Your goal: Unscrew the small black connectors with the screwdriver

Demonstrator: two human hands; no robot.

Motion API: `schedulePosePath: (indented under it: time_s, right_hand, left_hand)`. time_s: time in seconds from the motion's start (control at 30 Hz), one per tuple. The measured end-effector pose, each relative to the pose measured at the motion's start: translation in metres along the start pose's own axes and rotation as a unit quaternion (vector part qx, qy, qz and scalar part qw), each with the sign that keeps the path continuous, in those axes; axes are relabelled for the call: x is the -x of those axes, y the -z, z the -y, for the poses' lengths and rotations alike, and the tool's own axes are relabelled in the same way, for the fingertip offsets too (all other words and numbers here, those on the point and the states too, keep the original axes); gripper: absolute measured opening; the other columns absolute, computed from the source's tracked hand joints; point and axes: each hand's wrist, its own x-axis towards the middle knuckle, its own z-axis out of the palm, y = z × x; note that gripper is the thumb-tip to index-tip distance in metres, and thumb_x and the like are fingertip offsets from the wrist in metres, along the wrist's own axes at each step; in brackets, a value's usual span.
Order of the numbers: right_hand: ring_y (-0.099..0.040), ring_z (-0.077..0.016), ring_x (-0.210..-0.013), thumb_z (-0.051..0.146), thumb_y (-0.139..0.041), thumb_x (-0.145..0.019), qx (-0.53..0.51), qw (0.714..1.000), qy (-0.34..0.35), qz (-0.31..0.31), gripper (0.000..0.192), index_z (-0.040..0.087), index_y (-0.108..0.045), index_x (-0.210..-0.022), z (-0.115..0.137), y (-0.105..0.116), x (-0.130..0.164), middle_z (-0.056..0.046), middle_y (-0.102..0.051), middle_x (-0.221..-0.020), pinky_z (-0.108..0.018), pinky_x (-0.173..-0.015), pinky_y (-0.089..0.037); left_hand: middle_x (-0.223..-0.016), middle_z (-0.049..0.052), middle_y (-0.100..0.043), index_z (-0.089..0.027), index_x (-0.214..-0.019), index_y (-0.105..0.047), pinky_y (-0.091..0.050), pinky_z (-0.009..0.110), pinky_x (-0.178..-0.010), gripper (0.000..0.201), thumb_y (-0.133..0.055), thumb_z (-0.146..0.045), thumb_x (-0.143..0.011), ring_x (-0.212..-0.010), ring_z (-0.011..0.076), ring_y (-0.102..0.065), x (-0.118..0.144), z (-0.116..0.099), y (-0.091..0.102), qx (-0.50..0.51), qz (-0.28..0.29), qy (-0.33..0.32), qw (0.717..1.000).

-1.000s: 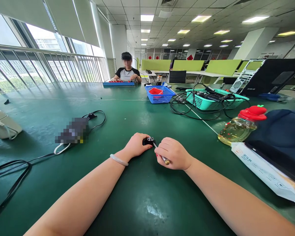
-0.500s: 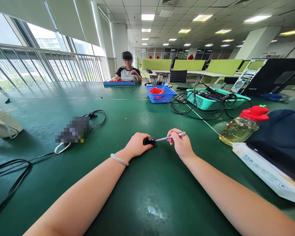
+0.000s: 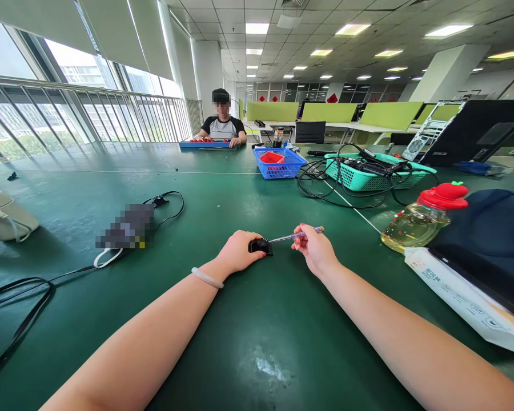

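On the green table [image 3: 223,354] straight ahead of me sits a small black block-like part [image 3: 261,246], its exact kind too small to make out. My left hand [image 3: 239,251], with a pale bangle at the wrist, is closed around its left side and steadies it. Between the fingers of my right hand [image 3: 314,245] is a slim screwdriver [image 3: 288,237] with a clear handle. Its shaft points left, and the tip meets or nearly meets the upper right of the black part. My palm hides the handle's middle.
To the right stand a red-lidded bottle [image 3: 415,225], a white packet [image 3: 462,297] and a dark blue bag [image 3: 488,228]. Farther back are a blue basket [image 3: 280,170] and a teal basket [image 3: 355,181] with cables. A pixelated device [image 3: 128,225] lies left. A person [image 3: 223,127] sits opposite.
My right hand has tilted the screwdriver slightly, its tip a little higher and farther left. The left hand stays on the black part. The person opposite has lowered one hand.
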Motion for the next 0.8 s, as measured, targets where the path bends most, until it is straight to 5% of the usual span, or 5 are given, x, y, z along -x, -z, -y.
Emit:
schedulePosePath:
  time_s: [0.4, 0.8]
  right_hand:
    - [-0.045, -0.0101, -0.048, 0.044, -0.080, -0.062, -0.050, 0.997, -0.055, 0.037, 0.031, 0.017, -0.064, -0.064, -0.0019, -0.0042, 0.0001, 0.003, -0.052, -0.050, -0.027, -0.054, -0.048]
    - [-0.042, -0.0097, -0.047, 0.041, -0.081, -0.059, -0.063, 0.997, -0.043, -0.006, 0.028, 0.018, -0.065, -0.060, -0.0001, -0.0024, -0.0014, 0.002, -0.051, -0.048, -0.026, -0.052, -0.046]
  left_hand:
    - [-0.104, 0.003, -0.074, -0.025, -0.105, -0.073, -0.050, 0.035, -0.091, 0.030, -0.070, -0.034, -0.076, -0.100, 0.0245, -0.064, 0.0019, 0.0007, 0.0018, 0.017, 0.000, -0.010, 1.000]
    - [-0.103, 0.004, -0.072, -0.025, -0.108, -0.071, -0.047, 0.038, -0.096, 0.034, -0.070, -0.036, -0.076, -0.104, 0.0264, -0.060, 0.0028, 0.0012, 0.0005, 0.019, 0.003, 0.012, 1.000]
